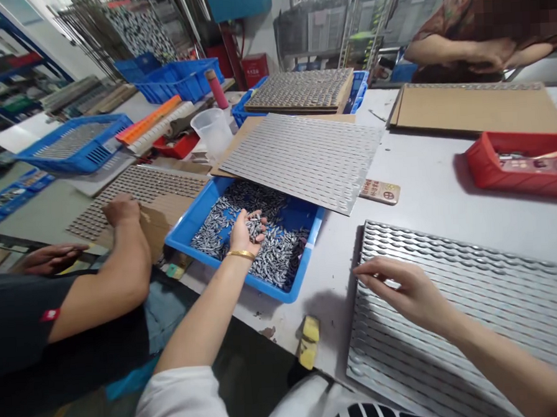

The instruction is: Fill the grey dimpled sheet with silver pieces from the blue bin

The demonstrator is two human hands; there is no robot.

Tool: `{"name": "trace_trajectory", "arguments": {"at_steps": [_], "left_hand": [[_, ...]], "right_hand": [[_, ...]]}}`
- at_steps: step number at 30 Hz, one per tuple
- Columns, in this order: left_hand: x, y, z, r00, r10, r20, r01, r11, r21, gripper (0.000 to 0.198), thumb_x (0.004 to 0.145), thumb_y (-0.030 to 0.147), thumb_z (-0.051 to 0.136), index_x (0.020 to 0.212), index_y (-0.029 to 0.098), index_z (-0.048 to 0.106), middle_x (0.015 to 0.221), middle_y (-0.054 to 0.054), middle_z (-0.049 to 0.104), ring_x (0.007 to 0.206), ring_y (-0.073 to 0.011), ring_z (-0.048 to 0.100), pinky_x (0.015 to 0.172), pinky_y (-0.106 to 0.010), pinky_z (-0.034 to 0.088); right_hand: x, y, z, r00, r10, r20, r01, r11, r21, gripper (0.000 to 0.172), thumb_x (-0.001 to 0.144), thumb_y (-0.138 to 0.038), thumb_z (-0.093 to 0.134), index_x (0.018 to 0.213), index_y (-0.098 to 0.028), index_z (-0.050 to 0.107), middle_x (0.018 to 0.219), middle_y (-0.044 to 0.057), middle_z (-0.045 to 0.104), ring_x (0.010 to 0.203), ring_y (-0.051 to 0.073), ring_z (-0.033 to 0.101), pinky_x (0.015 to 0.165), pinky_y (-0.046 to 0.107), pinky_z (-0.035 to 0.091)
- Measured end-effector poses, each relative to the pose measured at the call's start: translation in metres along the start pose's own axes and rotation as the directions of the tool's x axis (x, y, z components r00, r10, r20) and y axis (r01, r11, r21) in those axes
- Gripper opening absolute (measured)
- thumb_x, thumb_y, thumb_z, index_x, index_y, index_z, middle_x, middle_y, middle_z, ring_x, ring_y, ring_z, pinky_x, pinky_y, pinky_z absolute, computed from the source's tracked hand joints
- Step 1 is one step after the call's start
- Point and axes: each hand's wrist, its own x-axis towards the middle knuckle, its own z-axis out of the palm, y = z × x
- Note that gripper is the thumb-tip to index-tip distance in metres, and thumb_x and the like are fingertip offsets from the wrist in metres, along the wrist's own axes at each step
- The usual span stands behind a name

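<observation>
the left hand is low in a blue plastic tray, cupped and holding a small heap of grey metal pieces, and many more lie loose in the tray. the right hand is half open, its fingertips touching the edge of a ribbed metal sheet on the bench. the pieces look light and slippery, so scooping seems better than pinching. the sheet looks stiff, best held by its long sides. a small card beside the tray has marks too small to read.
</observation>
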Motion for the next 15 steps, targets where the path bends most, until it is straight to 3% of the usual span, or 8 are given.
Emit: {"name": "trace_trajectory", "arguments": {"at_steps": [2, 5, 7, 10, 12, 13, 15], "left_hand": [[-0.007, 0.001, 0.005, 1.000, 0.000, -0.028, -0.004, 0.988, -0.154, 0.033, 0.091, 0.045, 0.039, 0.077, 0.018, 0.052, 0.060, -0.001, 0.052, 0.042, -0.0084, 0.045, 0.035, -0.017, 0.023], [-0.018, 0.000, 0.016, 0.996, 0.037, -0.081, -0.061, 0.948, -0.312, 0.031, 0.092, 0.043, 0.039, 0.073, 0.020, 0.046, 0.058, 0.001, 0.050, 0.043, -0.0075, 0.046, 0.037, -0.016, 0.026], [-0.027, -0.002, 0.025, 0.990, 0.078, -0.115, -0.114, 0.925, -0.362, 0.031, 0.092, 0.042, 0.039, 0.072, 0.020, 0.045, 0.059, 0.002, 0.050, 0.046, -0.0077, 0.048, 0.039, -0.016, 0.029], [-0.042, -0.011, 0.038, 0.973, 0.157, -0.171, -0.211, 0.906, -0.368, 0.033, 0.090, 0.046, 0.042, 0.071, 0.020, 0.048, 0.063, 0.001, 0.054, 0.051, -0.0093, 0.052, 0.045, -0.019, 0.037], [-0.052, -0.018, 0.044, 0.946, 0.246, -0.211, -0.304, 0.899, -0.315, 0.034, 0.089, 0.047, 0.045, 0.069, 0.020, 0.052, 0.069, 0.001, 0.059, 0.057, -0.0103, 0.055, 0.056, -0.022, 0.045], [-0.057, -0.022, 0.045, 0.918, 0.333, -0.216, -0.380, 0.895, -0.232, 0.032, 0.088, 0.044, 0.048, 0.069, 0.019, 0.056, 0.075, -0.001, 0.063, 0.065, -0.0116, 0.059, 0.065, -0.024, 0.048], [-0.064, -0.028, 0.045, 0.807, 0.583, -0.093, -0.571, 0.811, 0.129, 0.029, 0.089, 0.038, 0.048, 0.071, 0.019, 0.061, 0.087, -0.005, 0.068, 0.084, -0.0166, 0.063, 0.083, -0.029, 0.048]], "right_hand": [[0.019, -0.011, 0.015, 0.992, 0.116, -0.041, -0.108, 0.982, 0.153, 0.024, 0.090, -0.040, 0.056, 0.100, -0.023, 0.070, 0.091, 0.006, 0.070, 0.079, 0.019, 0.066, 0.070, 0.032, 0.055], [0.055, -0.031, 0.049, 0.978, 0.203, -0.044, -0.152, 0.844, 0.515, 0.035, 0.087, -0.045, 0.060, 0.114, -0.023, 0.064, 0.115, 0.007, 0.067, 0.105, 0.021, 0.062, 0.092, 0.037, 0.051], [0.085, -0.045, 0.077, 0.959, 0.279, -0.039, -0.170, 0.683, 0.710, 0.038, 0.082, -0.046, 0.066, 0.112, -0.024, 0.062, 0.123, 0.005, 0.063, 0.115, 0.020, 0.057, 0.100, 0.035, 0.046], [0.128, -0.060, 0.116, 0.917, 0.395, 0.049, -0.186, 0.315, 0.931, 0.034, 0.081, -0.054, 0.062, 0.088, -0.020, 0.061, 0.096, 0.004, 0.069, 0.097, 0.020, 0.063, 0.088, 0.033, 0.051], [0.148, -0.063, 0.133, 0.882, 0.454, 0.129, -0.212, 0.135, 0.968, 0.040, 0.081, -0.060, 0.057, 0.077, -0.020, 0.056, 0.076, 0.004, 0.067, 0.085, 0.020, 0.064, 0.078, 0.033, 0.053], [0.154, -0.063, 0.139, 0.880, 0.458, 0.130, -0.203, 0.115, 0.972, 0.041, 0.081, -0.061, 0.055, 0.075, -0.020, 0.055, 0.070, 0.003, 0.065, 0.080, 0.020, 0.064, 0.074, 0.032, 0.053], [0.161, -0.060, 0.146, 0.894, 0.437, 0.094, -0.176, 0.151, 0.973, 0.041, 0.080, -0.061, 0.056, 0.074, -0.021, 0.054, 0.062, 0.001, 0.061, 0.075, 0.019, 0.063, 0.070, 0.030, 0.053]]}}
